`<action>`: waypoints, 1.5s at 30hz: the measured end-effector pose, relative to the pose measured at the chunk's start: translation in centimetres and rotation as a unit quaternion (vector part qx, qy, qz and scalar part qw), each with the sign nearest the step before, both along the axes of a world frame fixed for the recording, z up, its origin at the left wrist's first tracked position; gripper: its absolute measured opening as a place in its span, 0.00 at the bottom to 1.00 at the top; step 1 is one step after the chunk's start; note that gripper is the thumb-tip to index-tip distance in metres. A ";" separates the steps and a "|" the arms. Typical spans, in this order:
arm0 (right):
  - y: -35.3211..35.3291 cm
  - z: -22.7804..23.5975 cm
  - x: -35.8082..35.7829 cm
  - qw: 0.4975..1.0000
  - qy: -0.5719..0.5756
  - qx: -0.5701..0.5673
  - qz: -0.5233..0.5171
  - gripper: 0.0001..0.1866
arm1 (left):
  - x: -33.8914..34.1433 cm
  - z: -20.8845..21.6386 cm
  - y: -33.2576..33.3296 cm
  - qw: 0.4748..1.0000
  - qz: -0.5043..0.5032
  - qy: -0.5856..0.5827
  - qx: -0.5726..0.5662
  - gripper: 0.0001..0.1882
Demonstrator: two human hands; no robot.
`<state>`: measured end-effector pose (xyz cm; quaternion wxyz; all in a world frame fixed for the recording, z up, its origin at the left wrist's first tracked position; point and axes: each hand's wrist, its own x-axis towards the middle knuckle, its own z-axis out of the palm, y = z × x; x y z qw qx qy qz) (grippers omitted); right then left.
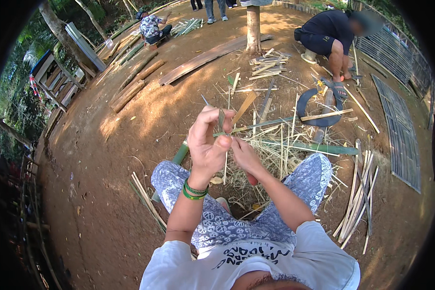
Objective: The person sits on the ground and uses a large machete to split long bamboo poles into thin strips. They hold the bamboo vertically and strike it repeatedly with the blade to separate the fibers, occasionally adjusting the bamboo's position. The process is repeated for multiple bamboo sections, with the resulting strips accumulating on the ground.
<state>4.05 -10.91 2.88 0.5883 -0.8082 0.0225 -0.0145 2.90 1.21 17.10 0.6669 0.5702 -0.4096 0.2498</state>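
Both my hands meet in front of me above my crossed legs. My left hand, with green bands at the wrist, is raised and pinches a bamboo strip, whose broad tan end slants up to the right. Close against it, my right hand is closed on a knife; the reddish handle end shows below the palm. A thin grey tip pokes out beyond my left fingers, in line with that handle. My fingers hide where blade and strip meet.
Bamboo shavings and a green bamboo pole lie before my knees. Split strips are bundled at right. Beyond are a black ring, a crouching person, a tree trunk and a plank.
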 end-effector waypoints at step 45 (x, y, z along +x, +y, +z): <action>2.5 -5.4 1.5 0.999 0.029 0.020 -0.004 0.28 | 7.4 -3.7 -0.3 0.959 -0.038 0.093 -0.265 0.29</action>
